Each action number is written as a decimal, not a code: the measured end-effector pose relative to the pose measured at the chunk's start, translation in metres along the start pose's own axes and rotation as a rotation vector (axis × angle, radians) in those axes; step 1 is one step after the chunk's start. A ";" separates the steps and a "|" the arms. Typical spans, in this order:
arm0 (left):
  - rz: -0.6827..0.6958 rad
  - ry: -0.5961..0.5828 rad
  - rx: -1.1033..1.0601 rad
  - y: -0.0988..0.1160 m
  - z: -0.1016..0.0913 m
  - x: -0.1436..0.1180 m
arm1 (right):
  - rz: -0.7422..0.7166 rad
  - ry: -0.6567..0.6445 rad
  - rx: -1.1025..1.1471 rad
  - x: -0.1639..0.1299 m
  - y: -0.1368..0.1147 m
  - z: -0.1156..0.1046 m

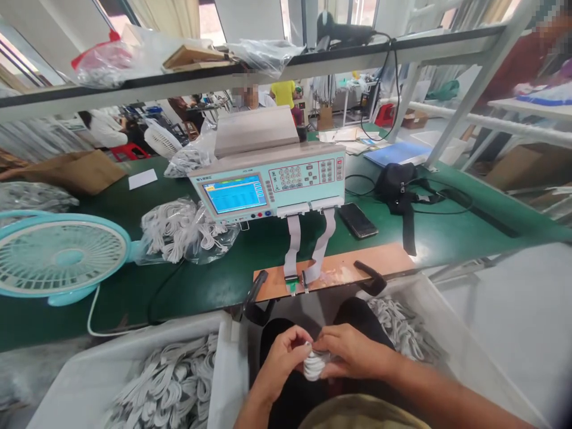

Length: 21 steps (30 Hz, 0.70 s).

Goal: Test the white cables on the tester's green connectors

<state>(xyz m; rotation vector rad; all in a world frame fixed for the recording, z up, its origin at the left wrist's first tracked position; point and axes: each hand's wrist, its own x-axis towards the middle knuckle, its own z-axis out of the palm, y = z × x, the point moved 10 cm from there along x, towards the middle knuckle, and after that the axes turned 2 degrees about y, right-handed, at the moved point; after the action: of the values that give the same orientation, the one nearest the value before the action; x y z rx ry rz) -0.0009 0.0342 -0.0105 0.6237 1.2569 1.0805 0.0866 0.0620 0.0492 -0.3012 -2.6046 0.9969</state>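
Both my hands meet over my lap and hold one coiled white cable (pixel 314 364). My left hand (pixel 281 356) grips its left side and my right hand (pixel 353 351) covers its right side. Just ahead lies a wooden board (pixel 357 262) at the table's front edge, with two grey ribbon cables (pixel 292 244) running down to connectors on it from a pale green tester (pixel 272 179) with a lit blue screen.
White bins of coiled white cables stand at my left (pixel 165 381) and right (pixel 402 328). On the green table are a bag of cables (pixel 183 229), a turquoise fan (pixel 58 253), a phone (pixel 357 220) and a black bag (pixel 397 185). People sit beyond the shelf.
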 end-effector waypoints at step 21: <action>0.263 0.507 -0.046 0.008 -0.027 0.021 | 0.338 0.434 0.415 0.032 0.050 -0.017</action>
<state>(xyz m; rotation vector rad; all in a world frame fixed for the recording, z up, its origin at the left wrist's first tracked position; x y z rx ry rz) -0.0298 0.0519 -0.0195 0.5037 1.6065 1.5475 0.0676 0.1191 0.0344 -0.7686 -1.9418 1.3724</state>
